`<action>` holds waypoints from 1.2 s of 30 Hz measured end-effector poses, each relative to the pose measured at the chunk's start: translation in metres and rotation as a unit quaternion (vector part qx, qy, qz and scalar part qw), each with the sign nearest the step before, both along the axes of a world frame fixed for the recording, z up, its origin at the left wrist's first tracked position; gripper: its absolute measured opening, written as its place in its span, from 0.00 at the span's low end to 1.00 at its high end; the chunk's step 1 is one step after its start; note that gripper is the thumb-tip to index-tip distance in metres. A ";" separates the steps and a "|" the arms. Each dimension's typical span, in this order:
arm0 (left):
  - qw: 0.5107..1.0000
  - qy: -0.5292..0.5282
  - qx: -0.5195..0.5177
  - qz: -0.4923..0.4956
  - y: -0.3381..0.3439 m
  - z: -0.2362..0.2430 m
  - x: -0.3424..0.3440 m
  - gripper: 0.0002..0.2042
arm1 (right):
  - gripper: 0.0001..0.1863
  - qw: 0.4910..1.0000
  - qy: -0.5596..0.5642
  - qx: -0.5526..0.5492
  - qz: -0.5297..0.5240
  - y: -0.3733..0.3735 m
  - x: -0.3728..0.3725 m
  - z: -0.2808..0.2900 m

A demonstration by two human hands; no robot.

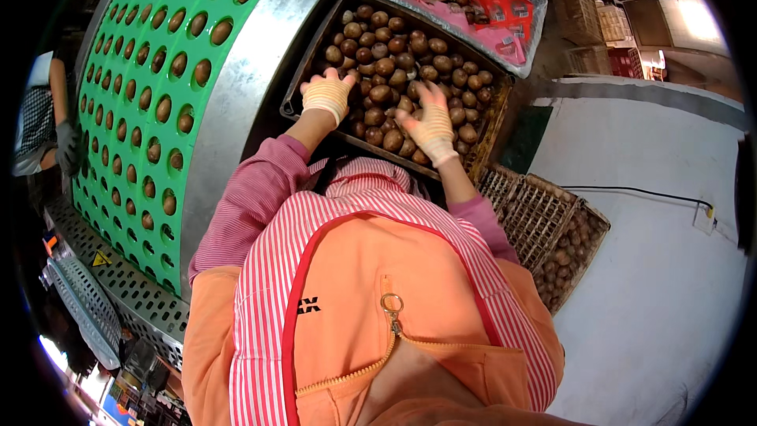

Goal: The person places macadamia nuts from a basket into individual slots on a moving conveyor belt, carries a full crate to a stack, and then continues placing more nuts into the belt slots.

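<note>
A dark, shallow crate full of brown, egg-shaped fruits lies in front of me. Both hands wear cream gloves with yellowish stripes and bare fingertips. At the crate's left side is my left hand, its fingers spread beside the nearest fruits, with nothing visible in them. Over the fruits toward the crate's near right part, my right hand reaches with fingers apart. It is slightly blurred and its fingertips touch or nearly touch the fruits.
Left of the crate runs a green conveyor with brown fruits in its cups, edged by a metal panel. Behind stands a plastic-lined bin. Slatted crates stand at right by a white wall. Another person stands far left.
</note>
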State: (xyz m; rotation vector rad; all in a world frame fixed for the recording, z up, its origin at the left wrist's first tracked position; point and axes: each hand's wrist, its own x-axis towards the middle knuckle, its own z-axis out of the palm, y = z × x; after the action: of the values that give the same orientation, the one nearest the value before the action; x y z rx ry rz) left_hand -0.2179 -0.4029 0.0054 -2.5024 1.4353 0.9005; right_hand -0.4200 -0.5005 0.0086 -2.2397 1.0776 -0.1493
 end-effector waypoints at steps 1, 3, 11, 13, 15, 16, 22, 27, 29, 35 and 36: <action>0.999 0.039 -0.014 0.034 0.004 0.000 -0.002 0.30 | 0.39 0.998 0.011 -0.022 0.058 -0.002 0.015 -0.002; 0.997 0.040 0.012 0.068 0.007 0.005 -0.014 0.31 | 0.40 0.985 0.027 -0.055 0.163 -0.007 0.042 -0.011; 0.992 0.039 -0.066 0.101 0.020 -0.016 -0.017 0.15 | 0.34 0.953 0.105 -0.114 0.262 -0.023 0.076 -0.024; 0.997 0.027 -0.038 0.055 0.016 -0.001 -0.022 0.20 | 0.30 0.965 0.065 -0.138 0.215 -0.030 0.058 -0.035; 0.999 0.033 -0.002 0.037 0.019 0.012 -0.021 0.29 | 0.30 0.978 0.084 -0.078 0.173 -0.026 0.052 -0.030; 0.999 0.015 -0.017 0.029 0.019 -0.001 -0.023 0.31 | 0.30 0.979 0.075 -0.085 0.170 -0.024 0.051 -0.033; 0.957 0.207 -0.154 0.135 0.029 -0.016 0.000 0.32 | 0.30 0.980 0.120 -0.056 0.146 -0.032 0.063 -0.046; 0.479 0.656 -0.494 0.309 0.089 0.032 0.020 0.31 | 0.29 0.980 0.062 0.001 0.189 -0.040 0.039 -0.067; 0.331 0.742 -0.533 0.237 0.138 0.032 0.051 0.28 | 0.28 0.983 0.002 0.016 0.182 -0.044 0.031 -0.080; 0.298 0.386 -0.717 0.498 0.357 0.078 0.099 0.27 | 0.32 0.987 0.074 0.053 0.130 -0.041 0.030 -0.079; 0.348 0.295 -0.721 0.521 0.395 0.079 0.101 0.24 | 0.32 0.989 0.088 0.045 0.108 -0.035 0.030 -0.078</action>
State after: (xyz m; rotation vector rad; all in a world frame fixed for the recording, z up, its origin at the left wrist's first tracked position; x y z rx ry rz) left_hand -0.1172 -0.0075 0.0847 -5.2259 -0.3544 0.3878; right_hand -0.3898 -0.5354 -0.0693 -2.3024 0.9026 0.1872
